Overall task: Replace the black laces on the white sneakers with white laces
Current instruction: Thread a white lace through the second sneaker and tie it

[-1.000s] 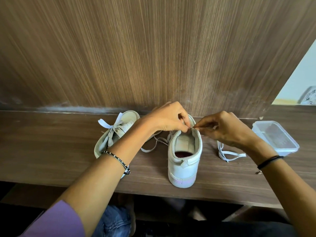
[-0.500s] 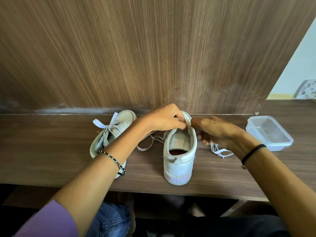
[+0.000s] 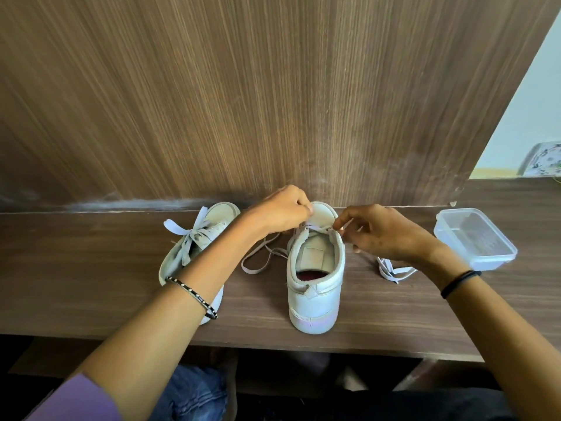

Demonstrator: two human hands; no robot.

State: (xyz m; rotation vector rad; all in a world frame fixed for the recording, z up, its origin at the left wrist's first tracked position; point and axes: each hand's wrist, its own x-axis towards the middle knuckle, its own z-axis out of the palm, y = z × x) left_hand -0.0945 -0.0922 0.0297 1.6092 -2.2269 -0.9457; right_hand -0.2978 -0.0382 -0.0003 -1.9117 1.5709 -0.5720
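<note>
Both hands (image 3: 280,212) (image 3: 387,235) on lace (image 3: 315,227) beside wall (image 3: 273,117)

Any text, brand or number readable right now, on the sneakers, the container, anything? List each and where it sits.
No readable text anywhere in this view.
Patch inside the upright sneaker: looks blank.
Sneaker with the bow: no mark visible.
Container: clear plastic, no label seen.
Patterned thing at the right edge: pattern only, too small to tell any letters.
</note>
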